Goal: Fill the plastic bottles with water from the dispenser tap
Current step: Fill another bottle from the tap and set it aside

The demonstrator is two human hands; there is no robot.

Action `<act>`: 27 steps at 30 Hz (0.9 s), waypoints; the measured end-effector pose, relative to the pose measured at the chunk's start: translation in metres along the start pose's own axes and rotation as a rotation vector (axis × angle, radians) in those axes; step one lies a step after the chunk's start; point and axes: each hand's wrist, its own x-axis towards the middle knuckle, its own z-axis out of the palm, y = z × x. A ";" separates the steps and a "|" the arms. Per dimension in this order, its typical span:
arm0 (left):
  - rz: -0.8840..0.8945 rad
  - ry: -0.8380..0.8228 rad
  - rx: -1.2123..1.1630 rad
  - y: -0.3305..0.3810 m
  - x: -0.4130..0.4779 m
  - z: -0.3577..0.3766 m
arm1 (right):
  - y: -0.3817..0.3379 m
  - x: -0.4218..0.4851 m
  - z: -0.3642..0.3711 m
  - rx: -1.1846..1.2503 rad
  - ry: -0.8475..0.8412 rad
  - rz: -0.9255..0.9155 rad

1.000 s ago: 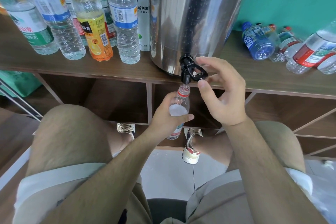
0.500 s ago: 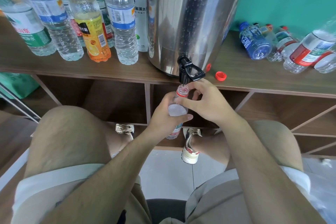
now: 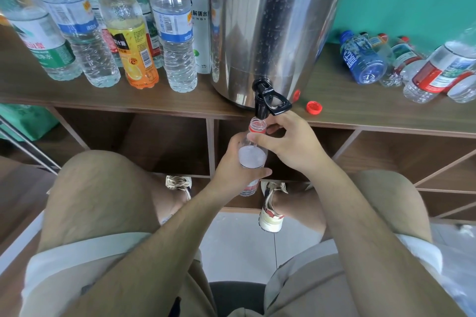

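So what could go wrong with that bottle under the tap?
1. The bottle has a small mouth; if it tips away from the tap, water could spill onto the shoes below.
2. The red cap lies loose near the shelf edge, close to the right hand, and might get knocked off.

One dispenser (image 3: 273, 20), one tap (image 3: 268, 100), one held bottle (image 3: 252, 158), one loose cap (image 3: 314, 107); upper left stood at least six bottles (image 3: 175, 33).

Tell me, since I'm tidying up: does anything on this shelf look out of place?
Yes. Right of the steel dispenser, a blue bottle and others lie on their sides, and a loose red cap sits on the shelf near the tap.
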 end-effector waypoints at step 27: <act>-0.033 0.050 0.137 -0.016 0.003 0.003 | -0.033 -0.019 -0.025 -0.152 0.401 -0.708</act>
